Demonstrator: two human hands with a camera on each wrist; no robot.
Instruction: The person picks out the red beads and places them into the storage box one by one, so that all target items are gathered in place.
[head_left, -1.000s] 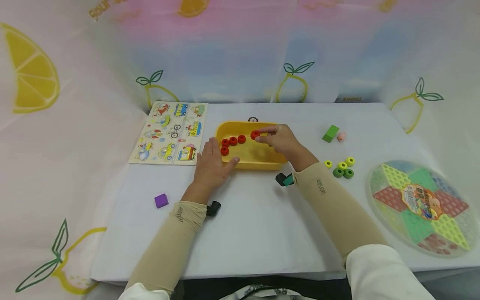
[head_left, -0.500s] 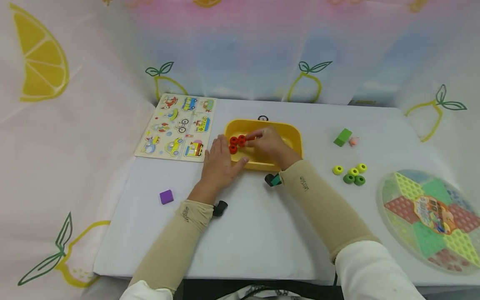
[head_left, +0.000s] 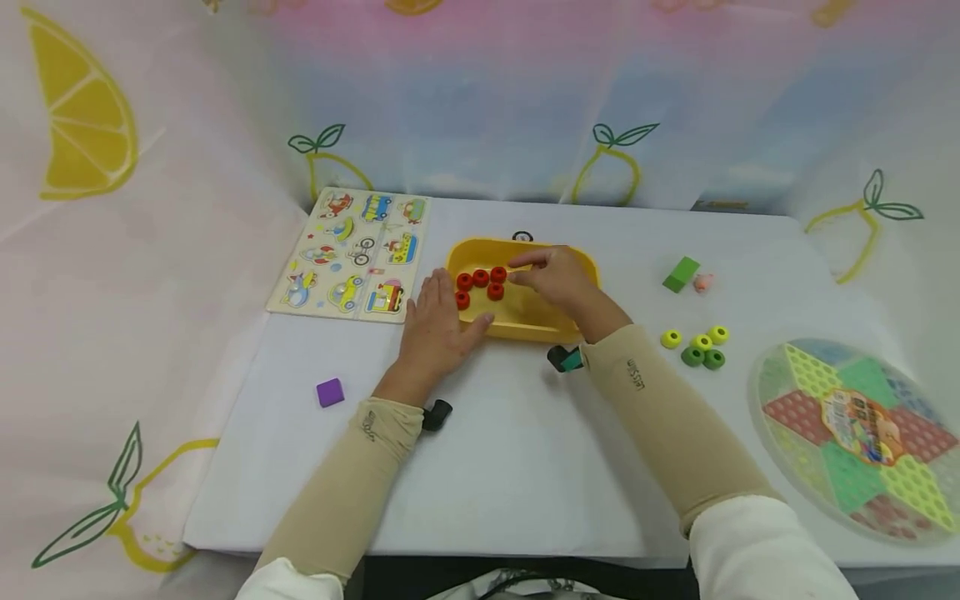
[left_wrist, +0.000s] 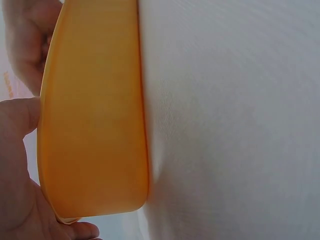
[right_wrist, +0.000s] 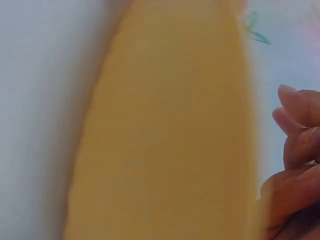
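Observation:
Several red beads [head_left: 480, 278] lie at the left end of the yellow tray [head_left: 525, 329]; one of them is close to my left fingers. My left hand [head_left: 435, 329] rests along the tray's left front corner, fingers straight and thumb spread at the front rim. In the left wrist view the thumb [left_wrist: 25, 114] touches the tray's rim. Over the tray, to the right of the beads, is my right hand [head_left: 558, 279], its thumb and forefinger parted with nothing between them. The right wrist view has the tray wall [right_wrist: 165, 125] blurred across its middle, with curled fingers [right_wrist: 300, 145] beyond.
A picture puzzle board [head_left: 348, 254] lies left of the tray. A purple block [head_left: 330, 392] sits front left. On the right are a green block [head_left: 681, 274], a small pink figure [head_left: 703, 282], yellow beads [head_left: 701, 342], green beads [head_left: 692, 357] and a round game board [head_left: 855, 437].
The red bead pinched in my right hand was set down beside the other beads and let go. My right hand has since drawn back to the right. My left hand stays at the tray.

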